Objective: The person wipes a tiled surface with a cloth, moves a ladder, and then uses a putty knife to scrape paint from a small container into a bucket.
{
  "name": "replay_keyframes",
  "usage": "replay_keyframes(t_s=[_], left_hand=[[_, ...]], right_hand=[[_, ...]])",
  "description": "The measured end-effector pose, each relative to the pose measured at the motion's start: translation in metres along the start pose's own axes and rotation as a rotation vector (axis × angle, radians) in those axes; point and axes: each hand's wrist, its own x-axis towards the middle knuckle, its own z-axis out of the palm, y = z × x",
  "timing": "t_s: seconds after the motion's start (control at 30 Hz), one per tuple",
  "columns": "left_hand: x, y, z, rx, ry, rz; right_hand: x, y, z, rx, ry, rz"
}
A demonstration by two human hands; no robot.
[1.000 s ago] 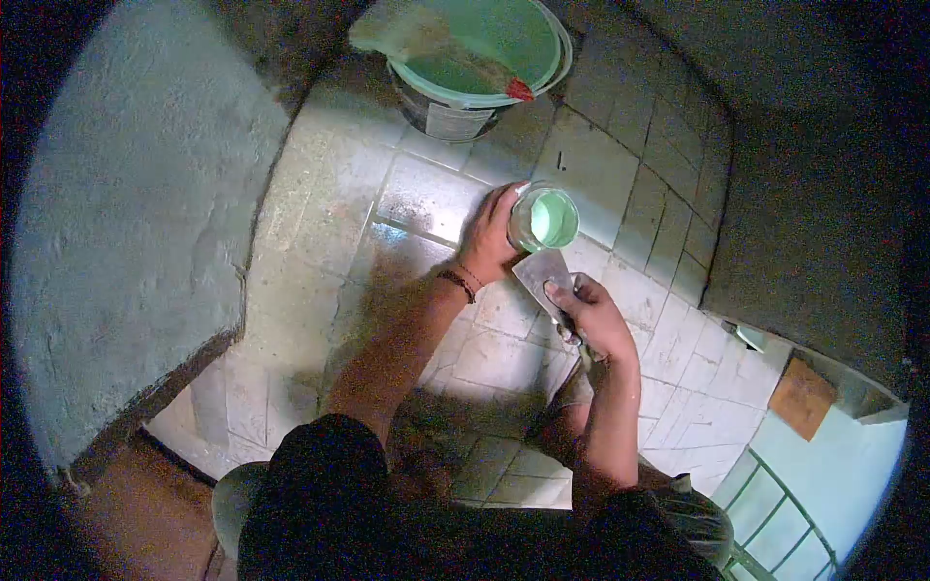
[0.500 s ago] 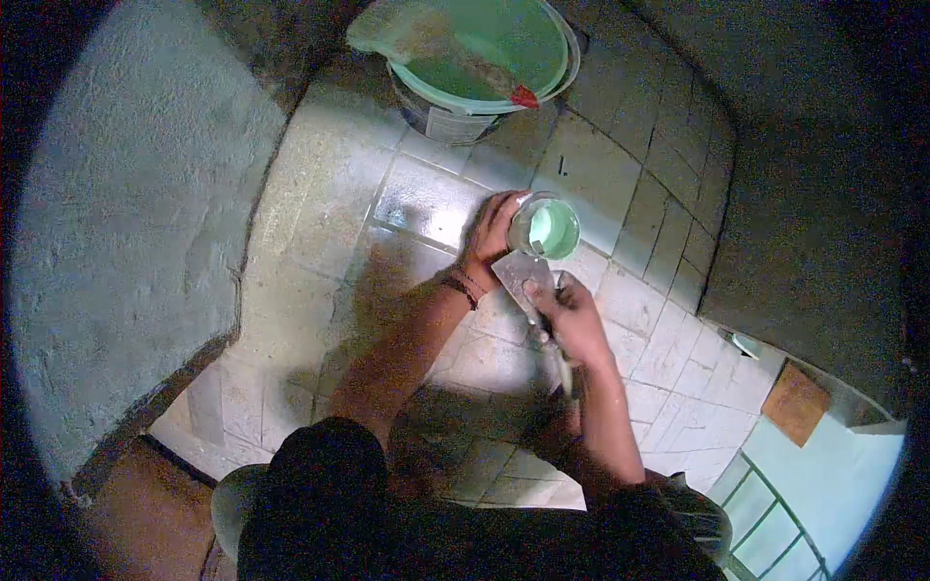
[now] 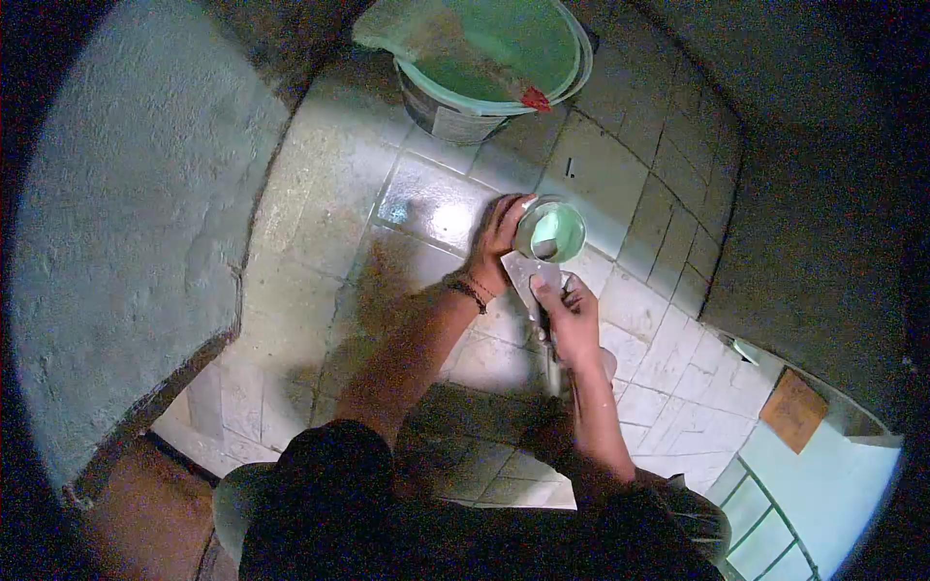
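Observation:
A small round tub point(image 3: 579, 235), pale green inside, stands on the tiles with its mouth towards me. My left hand point(image 3: 499, 237) curls around the tub's left side, fingers wrapped over the wall. A beaded bracelet circles that wrist. My right hand point(image 3: 570, 315) grips a putty knife point(image 3: 528, 275) with a wide, flat metal blade, thumb pressed on the blade. The blade's front edge lies close below the tub's near rim. The knife's handle points back towards my body, partly hidden by the hand.
A large bucket point(image 3: 465, 105) with a green inside stands ahead, a pale sheet-like piece with a red tip point(image 3: 535, 98) across its rim. A rough wall point(image 3: 145, 213) rises at left, a dark one at right. An orange-brown square piece point(image 3: 794, 411) lies at lower right.
The putty knife's blade has turned, and its front edge has shifted slightly right and down at the tub's rim. The left hand keeps its hold. The whole view has shifted slightly.

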Motion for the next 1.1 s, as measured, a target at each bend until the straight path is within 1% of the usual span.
replay_keyframes(t_s=[0.1, 0.17, 0.2, 0.33, 0.4, 0.47, 0.63, 0.7, 0.73, 0.77, 0.83, 0.87, 0.9, 0.97, 1.0, 1.03, 1.1], left_hand=[[-0.001, -0.003, 0.001, 0.027, -0.015, -0.004], [-0.001, -0.004, 0.001, -0.014, -0.043, -0.010], [-0.002, -0.005, 0.002, -0.014, -0.044, -0.009], [-0.002, -0.005, 0.002, -0.001, -0.013, 0.030], [-0.001, -0.002, 0.002, -0.008, -0.010, 0.048], [0.006, 0.011, -0.003, -0.025, 0.017, -0.006], [0.002, 0.006, 0.004, 0.054, -0.027, -0.072], [0.002, 0.007, 0.003, 0.123, -0.064, -0.036], [0.003, 0.009, 0.002, 0.103, -0.057, -0.023], [0.003, 0.009, 0.004, 0.101, -0.055, -0.021], [0.001, 0.009, 0.007, 0.058, -0.031, -0.097], [0.000, 0.009, 0.006, 0.042, -0.017, -0.075], [-0.003, 0.005, 0.008, 0.043, -0.015, -0.074], [-0.002, 0.006, 0.007, -0.045, -0.071, -0.115], [-0.001, 0.006, 0.007, 0.045, 0.014, -0.006], [-0.002, 0.005, 0.008, 0.047, 0.014, -0.006], [-0.004, 0.003, 0.013, 0.019, 0.026, -0.026]], right_hand=[[-0.002, 0.005, 0.005, 0.014, 0.011, -0.030], [-0.001, 0.010, 0.010, 0.075, 0.008, -0.039], [0.000, 0.016, 0.013, 0.117, 0.027, -0.101], [0.004, 0.031, 0.017, 0.026, 0.063, -0.106], [0.005, 0.036, 0.024, 0.071, 0.080, -0.188], [0.002, 0.030, 0.027, 0.093, 0.101, -0.173], [0.011, 0.035, 0.018, 0.159, 0.174, -0.175], [0.011, 0.019, 0.004, 0.068, 0.168, -0.044], [0.013, 0.014, 0.003, 0.142, 0.157, -0.104], [0.011, 0.011, 0.003, 0.141, 0.159, -0.107], [0.007, 0.008, 0.008, 0.119, 0.110, -0.048], [0.010, 0.020, 0.011, 0.078, 0.141, -0.065], [0.008, 0.025, 0.018, 0.107, 0.140, -0.071], [0.008, 0.034, 0.034, 0.173, 0.176, -0.215], [0.009, 0.034, 0.032, 0.162, 0.161, -0.178], [0.009, 0.032, 0.034, 0.163, 0.159, -0.178], [0.009, 0.030, 0.039, 0.172, 0.247, -0.194]])
